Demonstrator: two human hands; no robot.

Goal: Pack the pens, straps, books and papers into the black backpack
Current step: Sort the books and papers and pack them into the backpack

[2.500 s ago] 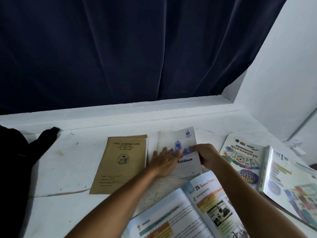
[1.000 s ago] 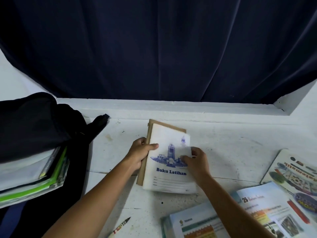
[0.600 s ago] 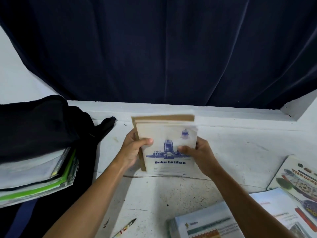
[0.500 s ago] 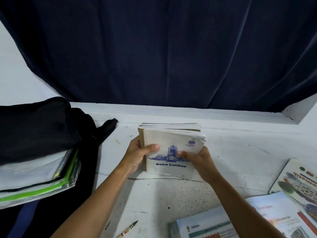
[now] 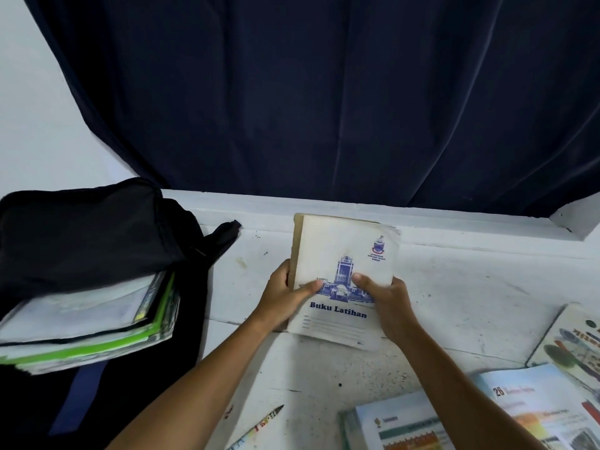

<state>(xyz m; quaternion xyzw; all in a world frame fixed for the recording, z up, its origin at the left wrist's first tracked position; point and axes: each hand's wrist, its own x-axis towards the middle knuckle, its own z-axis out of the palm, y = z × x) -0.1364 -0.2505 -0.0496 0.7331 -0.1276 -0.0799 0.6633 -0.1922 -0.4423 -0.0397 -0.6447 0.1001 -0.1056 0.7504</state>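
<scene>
I hold two thin exercise books stacked together: a white one titled "Buku Latihan" (image 5: 344, 254) on top and a brown one (image 5: 296, 241) showing along its left edge. My left hand (image 5: 285, 295) grips the stack's left edge, thumb across the cover. My right hand (image 5: 386, 302) grips its right side, thumb on the cover. The stack is tilted up off the white table (image 5: 470, 287). The black backpack (image 5: 84, 228) lies open at the left, with a pile of books and green folders (image 5: 97, 323) sticking out of its mouth.
A pencil (image 5: 259, 423) lies at the table's near edge. An open colourful textbook (image 5: 532, 417) and another colourful book (image 5: 574, 342) lie at the lower right. A dark blue curtain (image 5: 324, 92) hangs behind the table; the backpack's strap end (image 5: 227, 230) points toward the books.
I laid the white book on the brown one, lifted both, stood them on edge, and now hold them tilted with the cover facing me. The view shifted left toward the backpack.
</scene>
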